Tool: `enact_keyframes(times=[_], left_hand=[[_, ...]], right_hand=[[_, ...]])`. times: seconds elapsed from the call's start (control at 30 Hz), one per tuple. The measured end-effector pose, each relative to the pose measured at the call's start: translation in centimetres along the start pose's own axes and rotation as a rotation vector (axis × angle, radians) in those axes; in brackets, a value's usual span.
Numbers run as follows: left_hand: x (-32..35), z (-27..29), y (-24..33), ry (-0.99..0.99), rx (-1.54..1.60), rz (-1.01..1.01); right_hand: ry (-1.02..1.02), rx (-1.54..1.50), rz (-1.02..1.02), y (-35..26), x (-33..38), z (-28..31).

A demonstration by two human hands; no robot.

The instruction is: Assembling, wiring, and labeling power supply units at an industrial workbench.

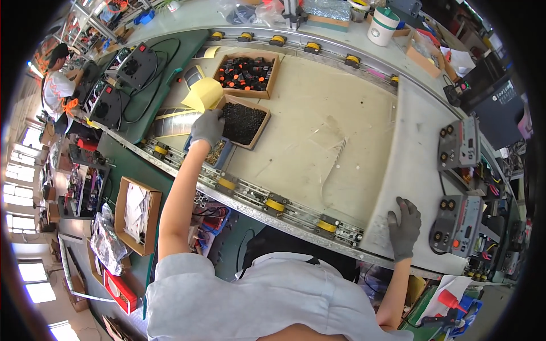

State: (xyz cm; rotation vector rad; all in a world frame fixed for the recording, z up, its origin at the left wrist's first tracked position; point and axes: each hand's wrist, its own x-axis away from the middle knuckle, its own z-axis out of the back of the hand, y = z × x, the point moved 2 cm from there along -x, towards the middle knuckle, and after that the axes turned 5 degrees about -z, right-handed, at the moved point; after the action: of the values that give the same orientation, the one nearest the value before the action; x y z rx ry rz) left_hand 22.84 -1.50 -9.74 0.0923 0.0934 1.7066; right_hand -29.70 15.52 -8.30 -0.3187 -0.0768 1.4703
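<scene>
Two gloved hands set well apart. With the left hand (208, 128), reaching in at the left edge of the open box (260, 133) of small black parts (245, 120); fingers curled, tips partly hidden, so impossible to tell a pinch from an empty curl. Just under those fingers, a blue tray (226, 154) of brass-coloured bits (215, 153); just beyond the knuckles, a curled yellow sheet (205, 94). With the right hand (404, 228), leaning on the pale board (418, 136), fingers loosely spread, nothing seen in grasp; just to the right of them, a grey device (456, 227).

Likeliest trouble: snagging the yellow sheet on lifting out, because of the tight spacing. Also possible: tipping the box by pressing on its edge, or dropping tiny parts into the blue tray through clumsy gloved fingertips.
</scene>
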Motion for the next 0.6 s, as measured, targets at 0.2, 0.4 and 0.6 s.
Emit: enact_keyframes(times=[0.2, 0.4, 0.6], left_hand=[[-6.0, 0.3, -1.0, 0.153, 0.072, -0.128], [-15.0, -1.6, 5.2, -0.002, -0.009, -0.321], [-16.4, -4.5, 4.7, -0.211, -0.053, -0.193]], right_hand=[[0.006, -0.075, 0.143, -6.8, -0.8, -4.4], [-0.006, -0.187, 0.283, -14.8, -2.1, -6.5], [-0.030, -0.246, 0.343, -19.6, -2.2, -9.1]])
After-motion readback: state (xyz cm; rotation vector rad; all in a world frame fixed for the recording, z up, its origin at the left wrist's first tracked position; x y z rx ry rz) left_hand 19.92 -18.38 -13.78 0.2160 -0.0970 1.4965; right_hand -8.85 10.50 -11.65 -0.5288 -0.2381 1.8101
